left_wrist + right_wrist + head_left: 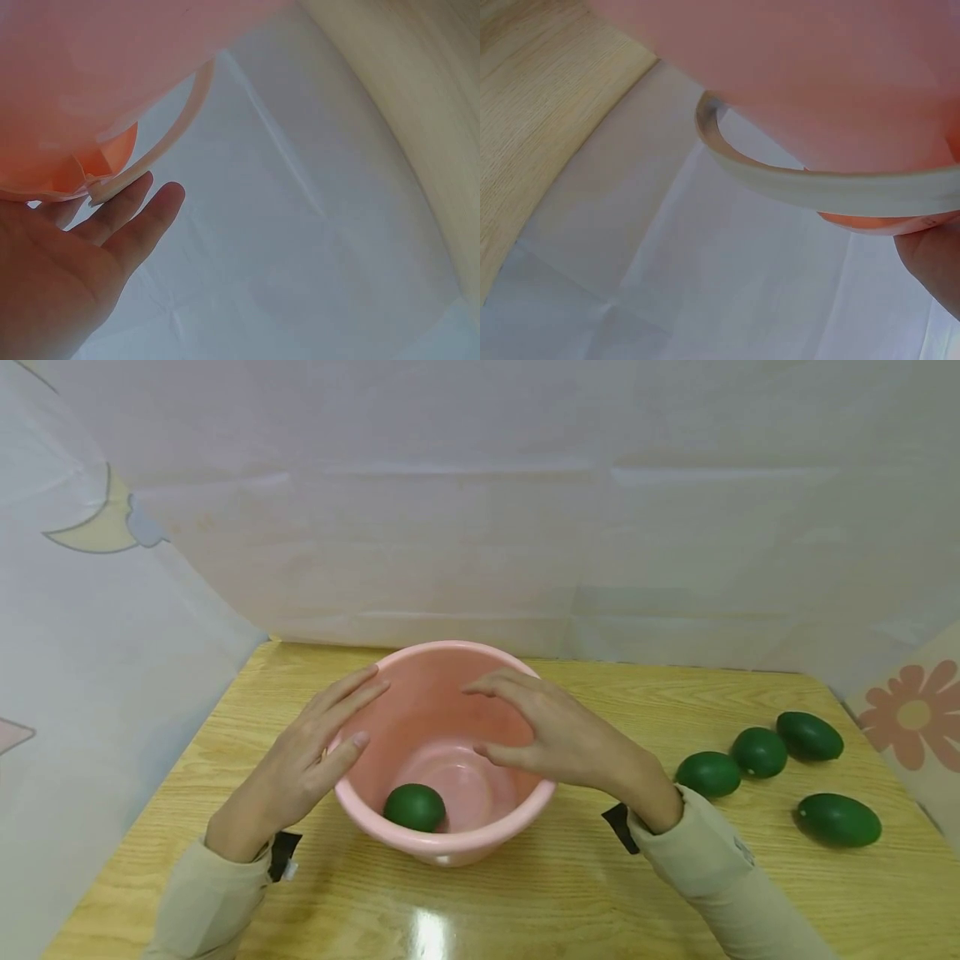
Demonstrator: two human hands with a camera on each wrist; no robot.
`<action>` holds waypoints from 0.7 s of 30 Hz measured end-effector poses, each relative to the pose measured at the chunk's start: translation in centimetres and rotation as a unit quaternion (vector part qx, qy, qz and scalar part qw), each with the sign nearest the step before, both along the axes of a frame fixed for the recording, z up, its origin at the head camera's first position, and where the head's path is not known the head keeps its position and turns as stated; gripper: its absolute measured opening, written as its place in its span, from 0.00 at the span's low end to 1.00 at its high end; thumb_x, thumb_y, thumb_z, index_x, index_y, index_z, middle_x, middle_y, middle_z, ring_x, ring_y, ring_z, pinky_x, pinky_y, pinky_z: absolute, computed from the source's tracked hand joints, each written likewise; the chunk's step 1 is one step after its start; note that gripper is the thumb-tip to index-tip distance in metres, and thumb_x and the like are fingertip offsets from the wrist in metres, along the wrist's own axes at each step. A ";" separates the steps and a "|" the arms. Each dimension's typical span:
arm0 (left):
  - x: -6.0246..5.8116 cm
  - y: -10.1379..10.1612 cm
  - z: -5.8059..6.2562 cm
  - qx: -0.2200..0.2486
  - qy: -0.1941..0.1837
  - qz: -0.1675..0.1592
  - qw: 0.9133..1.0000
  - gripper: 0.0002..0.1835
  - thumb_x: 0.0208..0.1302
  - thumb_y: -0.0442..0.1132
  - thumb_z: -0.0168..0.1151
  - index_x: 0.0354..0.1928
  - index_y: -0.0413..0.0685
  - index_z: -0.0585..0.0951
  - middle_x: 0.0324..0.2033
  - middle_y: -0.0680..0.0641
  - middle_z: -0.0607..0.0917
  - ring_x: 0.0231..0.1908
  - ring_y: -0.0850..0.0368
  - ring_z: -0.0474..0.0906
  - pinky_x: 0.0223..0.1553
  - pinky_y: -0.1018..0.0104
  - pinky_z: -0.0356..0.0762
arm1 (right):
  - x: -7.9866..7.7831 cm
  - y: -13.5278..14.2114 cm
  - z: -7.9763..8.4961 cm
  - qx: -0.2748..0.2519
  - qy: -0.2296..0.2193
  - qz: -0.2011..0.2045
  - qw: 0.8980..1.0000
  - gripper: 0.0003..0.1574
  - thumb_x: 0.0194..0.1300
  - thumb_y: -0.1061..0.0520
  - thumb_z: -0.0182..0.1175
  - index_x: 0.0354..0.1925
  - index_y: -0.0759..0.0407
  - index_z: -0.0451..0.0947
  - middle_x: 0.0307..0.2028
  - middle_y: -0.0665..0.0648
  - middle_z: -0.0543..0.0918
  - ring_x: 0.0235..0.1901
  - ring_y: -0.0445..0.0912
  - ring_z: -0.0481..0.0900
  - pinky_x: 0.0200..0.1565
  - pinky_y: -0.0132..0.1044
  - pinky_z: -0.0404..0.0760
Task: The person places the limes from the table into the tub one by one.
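Note:
A pink bucket [450, 652] stands on the table with one smooth, dark green oval fruit [414, 807] at its bottom, near the front wall. My left hand [303, 752] is at the bucket's left rim, fingers extended and spread. In the left wrist view its fingertips come right at the rim and the pale handle [169, 139]. Over the right rim reaches my right hand [558, 727], fingers loosely bent above the opening and thumb apart. The right wrist view shows the handle [817, 191] hanging outside the bucket, with part of the hand [934, 262] close under the rim.
Several more dark green oval fruits [761, 752] lie on the right side of the wooden table [540, 893]. Behind the table hangs a pale sheet [480, 543], with patterned sheets [75, 693] along the sides.

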State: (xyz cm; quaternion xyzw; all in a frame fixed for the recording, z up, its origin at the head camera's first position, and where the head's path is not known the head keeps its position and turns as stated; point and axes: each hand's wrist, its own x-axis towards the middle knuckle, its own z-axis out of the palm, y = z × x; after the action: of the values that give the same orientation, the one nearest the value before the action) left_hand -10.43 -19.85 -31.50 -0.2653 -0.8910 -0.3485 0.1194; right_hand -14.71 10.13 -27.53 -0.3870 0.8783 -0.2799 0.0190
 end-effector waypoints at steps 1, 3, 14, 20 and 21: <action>0.0 0.0 0.0 0.000 0.001 0.000 1.000 0.29 0.71 0.37 0.51 0.73 0.55 0.67 0.75 0.49 0.61 0.75 0.46 0.56 0.66 0.33 0.58 | 0.0 0.0 0.0 -0.003 0.002 0.002 1.000 0.34 0.63 0.48 0.67 0.65 0.53 0.72 0.63 0.49 0.76 0.66 0.46 0.71 0.66 0.46 0.72; 0.0 0.0 0.0 0.000 0.004 -0.001 1.000 0.29 0.71 0.37 0.51 0.73 0.54 0.67 0.75 0.49 0.61 0.74 0.46 0.57 0.66 0.33 0.58 | 0.0 0.1 0.0 -0.008 0.006 0.005 1.000 0.34 0.63 0.48 0.67 0.65 0.53 0.72 0.63 0.50 0.76 0.66 0.46 0.71 0.67 0.46 0.71; 0.0 0.0 0.0 0.000 0.011 -0.001 1.000 0.29 0.70 0.36 0.52 0.73 0.54 0.68 0.75 0.49 0.62 0.74 0.46 0.57 0.67 0.34 0.58 | 0.0 0.6 0.2 -0.025 0.014 0.004 1.000 0.34 0.64 0.50 0.67 0.65 0.54 0.72 0.63 0.51 0.76 0.66 0.47 0.71 0.67 0.46 0.71; 0.0 0.0 0.0 0.001 0.004 -0.002 1.000 0.29 0.71 0.37 0.51 0.73 0.55 0.67 0.75 0.50 0.61 0.75 0.47 0.56 0.66 0.33 0.58 | 0.4 1.3 0.6 -0.030 0.014 -0.007 0.999 0.36 0.64 0.48 0.67 0.67 0.53 0.70 0.66 0.51 0.74 0.71 0.51 0.67 0.70 0.51 0.67; 0.0 0.0 0.0 0.001 0.003 -0.002 1.000 0.29 0.71 0.37 0.51 0.73 0.54 0.67 0.75 0.50 0.61 0.75 0.47 0.56 0.66 0.32 0.58 | 0.4 1.5 0.7 -0.030 0.016 -0.010 0.999 0.36 0.64 0.48 0.67 0.68 0.52 0.70 0.67 0.52 0.74 0.71 0.52 0.65 0.70 0.52 0.66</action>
State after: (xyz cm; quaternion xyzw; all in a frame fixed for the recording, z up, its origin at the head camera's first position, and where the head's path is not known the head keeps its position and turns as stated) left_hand -10.41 -19.81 -31.48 -0.2680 -0.8897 -0.3489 0.1222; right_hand -14.27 11.64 -26.85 -0.3832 0.8734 -0.3003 -0.0096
